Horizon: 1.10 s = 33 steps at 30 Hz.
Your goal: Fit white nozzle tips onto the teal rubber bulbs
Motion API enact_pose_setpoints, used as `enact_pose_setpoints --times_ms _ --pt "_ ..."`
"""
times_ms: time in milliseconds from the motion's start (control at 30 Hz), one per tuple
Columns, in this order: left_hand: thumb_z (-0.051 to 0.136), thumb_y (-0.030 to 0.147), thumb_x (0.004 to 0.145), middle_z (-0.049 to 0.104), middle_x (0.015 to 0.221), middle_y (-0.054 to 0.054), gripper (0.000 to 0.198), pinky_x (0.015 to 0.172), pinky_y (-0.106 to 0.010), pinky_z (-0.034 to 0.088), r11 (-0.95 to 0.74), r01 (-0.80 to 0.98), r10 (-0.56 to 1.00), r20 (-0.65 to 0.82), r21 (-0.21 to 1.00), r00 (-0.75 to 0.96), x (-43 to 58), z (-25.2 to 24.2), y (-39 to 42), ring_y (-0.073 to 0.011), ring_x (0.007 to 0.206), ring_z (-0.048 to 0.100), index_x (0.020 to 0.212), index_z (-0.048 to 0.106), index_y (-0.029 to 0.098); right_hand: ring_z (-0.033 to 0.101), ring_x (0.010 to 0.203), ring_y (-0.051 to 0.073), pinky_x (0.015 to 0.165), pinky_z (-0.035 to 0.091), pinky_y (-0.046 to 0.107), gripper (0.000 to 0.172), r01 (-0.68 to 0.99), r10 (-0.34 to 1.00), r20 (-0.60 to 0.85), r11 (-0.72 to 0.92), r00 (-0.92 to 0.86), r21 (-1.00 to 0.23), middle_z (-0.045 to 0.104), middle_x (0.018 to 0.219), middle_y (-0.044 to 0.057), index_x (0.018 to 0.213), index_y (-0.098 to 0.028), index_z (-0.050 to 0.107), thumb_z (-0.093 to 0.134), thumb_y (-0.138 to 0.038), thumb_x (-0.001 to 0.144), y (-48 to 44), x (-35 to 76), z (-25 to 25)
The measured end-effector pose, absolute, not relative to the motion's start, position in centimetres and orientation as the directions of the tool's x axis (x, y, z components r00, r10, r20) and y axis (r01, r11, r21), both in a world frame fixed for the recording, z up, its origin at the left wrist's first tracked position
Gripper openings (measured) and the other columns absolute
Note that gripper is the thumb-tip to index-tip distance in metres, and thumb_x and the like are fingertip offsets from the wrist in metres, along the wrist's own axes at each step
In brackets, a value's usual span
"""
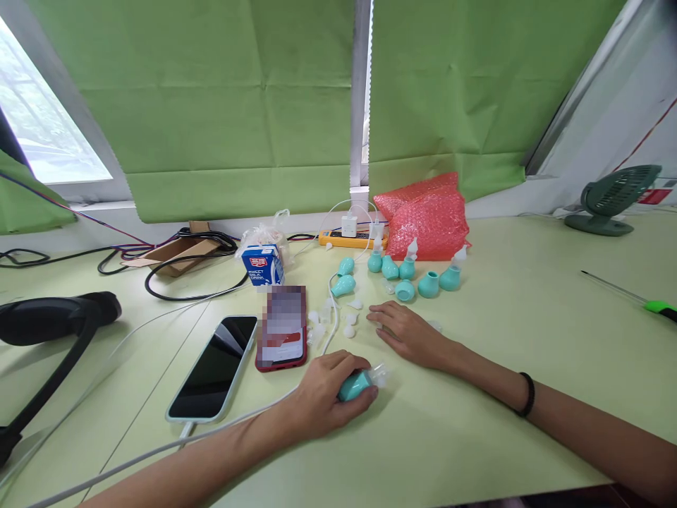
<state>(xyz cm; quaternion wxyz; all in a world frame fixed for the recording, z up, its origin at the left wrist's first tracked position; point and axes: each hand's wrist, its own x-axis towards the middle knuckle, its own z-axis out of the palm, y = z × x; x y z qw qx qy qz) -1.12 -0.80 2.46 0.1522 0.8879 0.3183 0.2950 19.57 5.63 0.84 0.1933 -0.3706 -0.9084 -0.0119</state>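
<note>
My left hand [328,398] is closed around a teal rubber bulb [355,385] with a clear plastic tip [379,374], holding it just above the pale green table [476,423]. My right hand [405,330] lies flat on the table with fingers stretched toward small white caps [350,319] scattered there. Several more teal bulbs [406,276], some with clear tips, stand in a cluster beyond my right hand. Two other teal bulbs [343,282] lie a little to the left of that cluster.
Two phones [216,367] lie left of my hands with white cables [159,444]. A milk carton [263,267], a yellow power strip [349,238] and red bubble wrap [426,215] sit at the back. A small fan [611,201] and a green-handled screwdriver [635,296] are at the right.
</note>
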Motion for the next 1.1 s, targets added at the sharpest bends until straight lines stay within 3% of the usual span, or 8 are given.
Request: enact_pose_setpoints --times_ms 133,233,433,567,700,800,933,1100 --pt "0.046 0.030 0.080 0.062 0.079 -0.005 0.022 0.064 -0.024 0.043 -0.685 0.513 0.724 0.403 0.517 0.560 -1.1 2.1 -0.6 -0.0145 0.070 0.057 0.095 0.053 0.015 0.034 0.112 0.025 0.092 0.034 0.044 0.042 0.675 0.647 0.402 0.732 -0.648 -0.090 0.038 0.128 0.009 0.122 -0.014 0.038 0.043 -0.019 0.080 5.4 18.7 1.1" --pt "0.045 0.028 0.081 0.062 0.079 -0.003 0.026 0.066 -0.024 0.043 -0.633 0.504 0.768 0.392 0.588 0.506 -1.1 1.8 -0.4 -0.0133 0.071 0.056 0.104 0.051 0.017 0.032 0.114 0.027 0.091 0.033 0.047 0.042 0.647 0.615 0.362 0.762 -0.701 -0.041 0.036 0.130 0.008 0.123 -0.016 0.037 0.040 -0.019 0.082 5.3 17.8 1.3" --pt "0.042 0.026 0.083 0.060 0.095 -0.005 0.030 0.074 -0.024 0.042 -0.539 0.404 0.822 0.357 0.739 0.444 -1.3 1.6 0.1 -0.0137 0.082 0.054 0.111 0.048 0.018 0.043 0.099 0.023 0.080 0.042 0.040 0.035 0.636 0.618 0.330 0.769 -0.713 -0.067 0.051 0.108 0.012 0.118 -0.012 0.042 0.035 -0.014 0.084 5.4 17.2 1.2" --pt "0.037 0.026 0.085 0.060 0.085 -0.004 0.028 0.070 -0.025 0.041 -0.479 0.369 0.848 0.313 0.797 0.427 -1.5 2.3 0.1 -0.0140 0.077 0.054 0.108 0.050 0.017 0.044 0.094 0.024 0.076 0.044 0.039 0.030 0.675 0.642 0.385 0.735 -0.663 -0.065 0.051 0.096 0.013 0.111 -0.011 0.048 0.039 -0.017 0.083 5.4 17.3 1.0" --pt "0.042 0.025 0.080 0.061 0.088 -0.004 0.026 0.071 -0.025 0.041 -0.432 0.377 0.876 0.281 0.819 0.392 -1.6 2.6 0.0 -0.0157 0.079 0.054 0.101 0.054 0.015 0.045 0.092 0.021 0.078 0.043 0.036 0.017 0.633 0.589 0.504 0.767 -0.632 -0.102 0.051 0.094 0.012 0.089 -0.012 0.055 0.040 -0.017 0.084 5.5 17.5 1.0" --pt "0.053 0.024 0.072 0.061 0.089 -0.004 0.027 0.071 -0.025 0.042 -0.427 0.415 0.887 0.285 0.803 0.363 -1.4 2.2 0.1 -0.0168 0.079 0.055 0.097 0.055 0.014 0.046 0.096 0.020 0.081 0.043 0.035 0.017 0.580 0.531 0.594 0.804 -0.604 -0.128 0.052 0.101 0.012 0.088 -0.013 0.054 0.037 -0.015 0.085 5.6 17.7 1.1" --pt "0.055 0.029 0.072 0.063 0.086 -0.003 0.024 0.071 -0.026 0.043 -0.390 0.457 0.913 0.271 0.799 0.306 -1.1 1.7 0.4 -0.0162 0.078 0.056 0.092 0.057 0.015 0.049 0.093 0.023 0.076 0.045 0.040 0.019 0.594 0.543 0.507 0.801 -0.670 -0.074 0.057 0.100 0.011 0.099 -0.014 0.052 0.044 -0.017 0.082 5.7 18.1 0.7" --pt "0.055 0.033 0.073 0.064 0.084 -0.003 0.026 0.069 -0.025 0.044 -0.383 0.459 0.911 0.247 0.802 0.330 -1.0 1.8 0.5 -0.0161 0.077 0.057 0.091 0.059 0.015 0.053 0.089 0.020 0.074 0.047 0.036 0.017 0.589 0.547 0.532 0.801 -0.647 -0.107 0.059 0.096 0.011 0.085 -0.015 0.057 0.041 -0.010 0.080 6.0 18.3 -0.2"
